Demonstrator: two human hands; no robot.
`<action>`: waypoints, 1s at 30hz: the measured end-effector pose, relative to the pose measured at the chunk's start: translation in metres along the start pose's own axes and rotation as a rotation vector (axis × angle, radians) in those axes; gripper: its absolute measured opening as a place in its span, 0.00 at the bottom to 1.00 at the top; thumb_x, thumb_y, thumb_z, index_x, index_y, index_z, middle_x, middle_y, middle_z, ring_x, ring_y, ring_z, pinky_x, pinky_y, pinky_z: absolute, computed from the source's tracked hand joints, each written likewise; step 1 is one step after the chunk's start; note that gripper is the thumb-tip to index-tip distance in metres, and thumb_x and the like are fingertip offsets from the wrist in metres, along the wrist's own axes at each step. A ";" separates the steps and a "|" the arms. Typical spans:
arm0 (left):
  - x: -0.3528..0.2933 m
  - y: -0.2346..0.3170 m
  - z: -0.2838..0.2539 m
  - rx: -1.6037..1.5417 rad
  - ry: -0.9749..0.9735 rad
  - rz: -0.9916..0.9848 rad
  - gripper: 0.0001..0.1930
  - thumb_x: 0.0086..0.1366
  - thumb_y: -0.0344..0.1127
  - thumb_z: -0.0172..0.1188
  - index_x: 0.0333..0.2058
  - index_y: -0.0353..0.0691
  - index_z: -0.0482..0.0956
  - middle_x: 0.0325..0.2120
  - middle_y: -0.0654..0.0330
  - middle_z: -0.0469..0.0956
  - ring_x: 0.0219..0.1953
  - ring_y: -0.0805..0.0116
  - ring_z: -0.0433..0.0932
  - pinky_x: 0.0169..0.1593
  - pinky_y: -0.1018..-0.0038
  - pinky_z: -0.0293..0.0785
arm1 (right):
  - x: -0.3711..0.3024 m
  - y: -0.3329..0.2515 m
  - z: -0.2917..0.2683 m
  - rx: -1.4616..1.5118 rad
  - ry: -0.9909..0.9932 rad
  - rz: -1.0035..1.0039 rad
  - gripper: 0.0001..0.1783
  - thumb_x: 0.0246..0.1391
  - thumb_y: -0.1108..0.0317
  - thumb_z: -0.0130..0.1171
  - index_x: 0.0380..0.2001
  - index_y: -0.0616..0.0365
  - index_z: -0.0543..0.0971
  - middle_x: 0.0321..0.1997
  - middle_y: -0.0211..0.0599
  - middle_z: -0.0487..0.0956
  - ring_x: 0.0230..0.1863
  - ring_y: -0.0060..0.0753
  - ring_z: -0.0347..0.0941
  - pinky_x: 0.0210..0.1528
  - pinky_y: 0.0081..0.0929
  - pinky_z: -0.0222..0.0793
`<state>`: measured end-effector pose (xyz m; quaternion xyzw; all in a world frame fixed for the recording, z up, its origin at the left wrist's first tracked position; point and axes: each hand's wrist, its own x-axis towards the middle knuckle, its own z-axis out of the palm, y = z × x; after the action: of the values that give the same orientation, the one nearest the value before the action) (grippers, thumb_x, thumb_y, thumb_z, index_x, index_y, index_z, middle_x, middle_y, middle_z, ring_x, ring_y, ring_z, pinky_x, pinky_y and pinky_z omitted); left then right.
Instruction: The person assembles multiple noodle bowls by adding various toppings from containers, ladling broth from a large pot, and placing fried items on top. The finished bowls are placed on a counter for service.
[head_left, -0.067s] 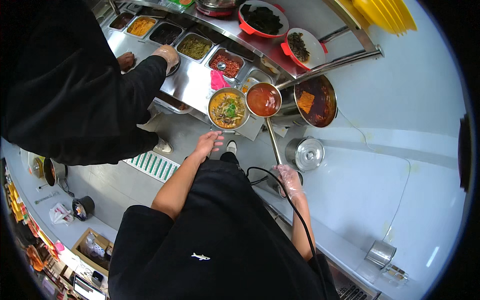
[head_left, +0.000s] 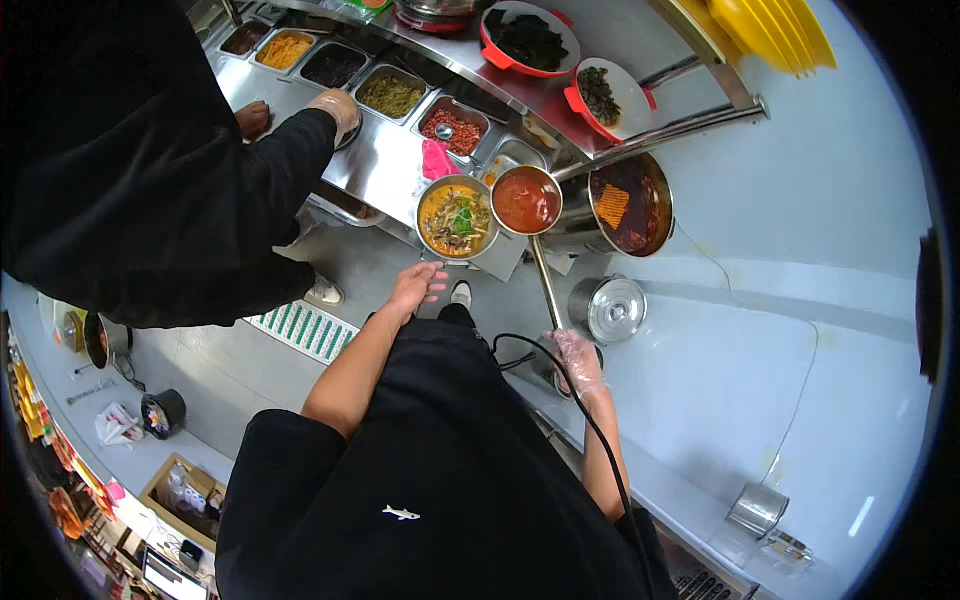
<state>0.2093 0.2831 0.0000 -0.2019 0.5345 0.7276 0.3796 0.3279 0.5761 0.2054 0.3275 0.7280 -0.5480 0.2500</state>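
My bare left hand (head_left: 415,290) is at the near side of a round metal pan (head_left: 457,253), its fingers curled where the handle would be; the handle itself is mostly hidden. In the pan is an orange soup (head_left: 440,210) with noodle-like strips and chopped greens on top. My right hand (head_left: 578,362), in a clear plastic glove, is closed round the long handle of a ladle (head_left: 545,280). The ladle's wide bowl, full of red broth (head_left: 526,200), is level beside the pan's right rim. To its right stands a deep pot (head_left: 668,225) of dark red broth with an orange ridged piece in it.
A steel counter (head_left: 385,180) holds trays of toppings, including a red one (head_left: 460,130) with a spoon and a pink cloth (head_left: 437,160). Red-rimmed bowls (head_left: 610,100) sit on the shelf above. A co-worker's gloved hand (head_left: 335,108) is at the left. A lidded pot (head_left: 612,308) stands at right.
The red broth's surface in the ladle looks slightly different. Both my hands, the pan and the ladle stay in nearly the same place.
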 end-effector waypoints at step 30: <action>0.013 -0.018 0.000 -0.014 0.105 0.141 0.18 0.74 0.42 0.51 0.52 0.36 0.79 0.45 0.60 0.84 0.34 0.77 0.78 0.35 0.80 0.74 | 0.008 -0.006 0.007 -0.537 0.241 -0.261 0.21 0.67 0.57 0.54 0.40 0.72 0.76 0.30 0.59 0.78 0.30 0.52 0.73 0.39 0.38 0.69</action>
<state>0.2151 0.2906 -0.0206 -0.2041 0.5614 0.7448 0.2973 0.3183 0.5699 0.2015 0.2162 0.9068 -0.3212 0.1667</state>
